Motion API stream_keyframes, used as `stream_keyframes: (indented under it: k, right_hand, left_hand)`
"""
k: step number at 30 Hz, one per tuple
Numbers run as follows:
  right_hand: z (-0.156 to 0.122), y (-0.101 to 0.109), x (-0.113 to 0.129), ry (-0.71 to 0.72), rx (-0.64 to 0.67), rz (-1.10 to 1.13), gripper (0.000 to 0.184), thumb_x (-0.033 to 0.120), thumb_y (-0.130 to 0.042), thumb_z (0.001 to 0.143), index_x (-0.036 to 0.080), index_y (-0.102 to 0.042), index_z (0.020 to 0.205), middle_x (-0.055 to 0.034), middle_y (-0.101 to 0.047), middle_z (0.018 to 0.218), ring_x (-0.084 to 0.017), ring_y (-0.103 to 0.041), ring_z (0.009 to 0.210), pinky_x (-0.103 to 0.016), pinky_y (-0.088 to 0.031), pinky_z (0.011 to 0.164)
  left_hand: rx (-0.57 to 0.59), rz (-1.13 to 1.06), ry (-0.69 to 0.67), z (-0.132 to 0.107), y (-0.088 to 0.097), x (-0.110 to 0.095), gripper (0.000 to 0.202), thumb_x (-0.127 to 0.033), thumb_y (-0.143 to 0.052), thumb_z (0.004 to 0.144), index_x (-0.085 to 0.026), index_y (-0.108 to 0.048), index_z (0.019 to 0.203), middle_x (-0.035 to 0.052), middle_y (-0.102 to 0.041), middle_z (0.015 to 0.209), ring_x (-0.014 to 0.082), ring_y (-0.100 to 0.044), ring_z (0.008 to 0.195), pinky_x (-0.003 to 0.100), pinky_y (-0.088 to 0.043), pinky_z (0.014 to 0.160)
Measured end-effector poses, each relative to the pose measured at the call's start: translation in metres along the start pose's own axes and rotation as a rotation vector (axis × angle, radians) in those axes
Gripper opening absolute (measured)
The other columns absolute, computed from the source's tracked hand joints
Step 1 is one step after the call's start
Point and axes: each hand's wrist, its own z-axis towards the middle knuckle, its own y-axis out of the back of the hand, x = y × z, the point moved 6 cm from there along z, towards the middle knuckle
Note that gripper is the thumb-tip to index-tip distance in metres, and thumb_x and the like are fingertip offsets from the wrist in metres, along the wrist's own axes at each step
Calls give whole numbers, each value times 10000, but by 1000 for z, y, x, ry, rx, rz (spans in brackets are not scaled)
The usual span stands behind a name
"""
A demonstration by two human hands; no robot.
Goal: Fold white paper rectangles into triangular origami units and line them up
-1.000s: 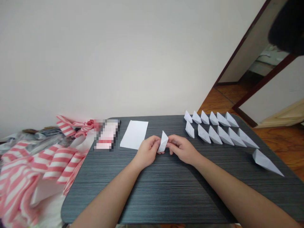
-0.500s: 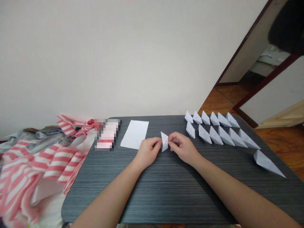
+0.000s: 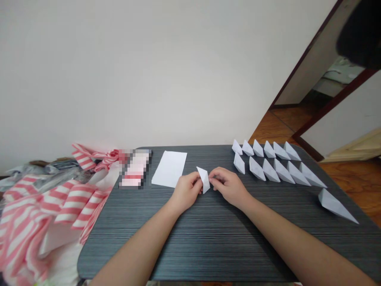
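A small folded white paper piece (image 3: 204, 178) is held just above the dark striped table (image 3: 208, 242), near its middle. My left hand (image 3: 186, 192) pinches its left side and my right hand (image 3: 228, 186) pinches its right side; both hands have their fingers closed on it. To the right of my hands lie two rows of several finished folded white paper shapes (image 3: 275, 163), and one more folded shape (image 3: 335, 204) sits apart near the table's right edge.
A flat white paper sheet (image 3: 169, 169) lies on the table left of my hands, beside a blurred pink and white packet (image 3: 135, 169). Pink and white striped cloth (image 3: 44, 210) is heaped off the table's left edge. A doorway and wooden floor (image 3: 342, 174) are at right.
The folded piece has been turned between my fingers, its tip swinging from upper right to upper left. Both hands stayed in place.
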Motion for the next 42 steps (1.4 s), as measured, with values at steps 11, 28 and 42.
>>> stream_keyframes:
  k: [11,28,42]
  right_hand:
    - [1,1,6,68,3,-70,126,105,-529,793,196,-602,840,-12,-574,819,-123,-536,663,-239,-412,576]
    - [2,-2,4,61,43,21,158,77,-523,784,197,-606,846,-30,-578,910,-133,-538,710,-258,-437,616]
    - [0,1,9,72,38,39,123,173,-487,858,205,-604,884,-54,-576,967,-137,-559,691,-277,-470,619]
  left_hand:
    - [-3,6,-8,0,0,-6,194,-246,-413,862,-164,-582,814,-14,-564,633,110,-536,579,212,-404,566]
    - [4,-11,-17,1,-2,-1,147,-137,-473,787,-155,-594,868,7,-582,714,113,-521,621,219,-410,584]
    - [-33,-126,-4,3,3,-4,275,-224,-391,872,-175,-606,1036,20,-601,768,113,-522,618,228,-442,592]
